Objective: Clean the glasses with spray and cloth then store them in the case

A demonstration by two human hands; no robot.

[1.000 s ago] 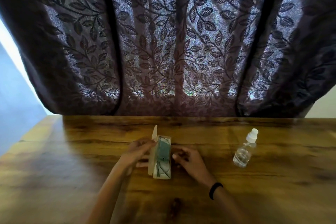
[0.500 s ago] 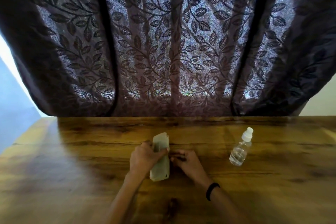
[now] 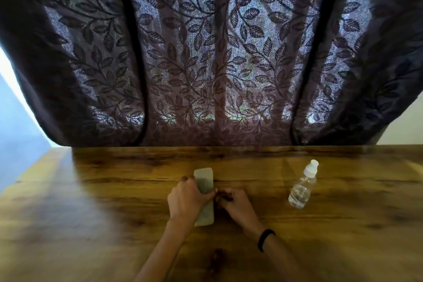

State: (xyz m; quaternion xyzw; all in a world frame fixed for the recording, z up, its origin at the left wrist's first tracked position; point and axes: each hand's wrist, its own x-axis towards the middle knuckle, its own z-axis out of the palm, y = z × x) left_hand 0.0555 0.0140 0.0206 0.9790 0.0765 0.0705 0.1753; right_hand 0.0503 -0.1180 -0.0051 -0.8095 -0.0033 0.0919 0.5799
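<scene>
We see a dark leaf-patterned curtain point(image 3: 206, 52) filling the upper frame, and below it a wooden worktop point(image 3: 91, 213) across the lower third. At lower centre the left hand point(image 3: 186, 199) wraps over the case point(image 3: 204, 181), fingers curled round it, holding it flat on the worktop. The right hand point(image 3: 235, 206) sits just beside the case's right edge, fingers curled in toward it. We cannot tell whether they pinch the edge or only press on it, as that spot is dark and blurred. The case looks closed, its length running away from us. To the right, well apart, the spray bottle point(image 3: 302, 186) stands untouched. A black band point(image 3: 265, 239) circles the right wrist. We see neither glasses nor cloth on the worktop, so we judge them to be inside the case. The cleaning looks done, and only securing the case seems left.
</scene>
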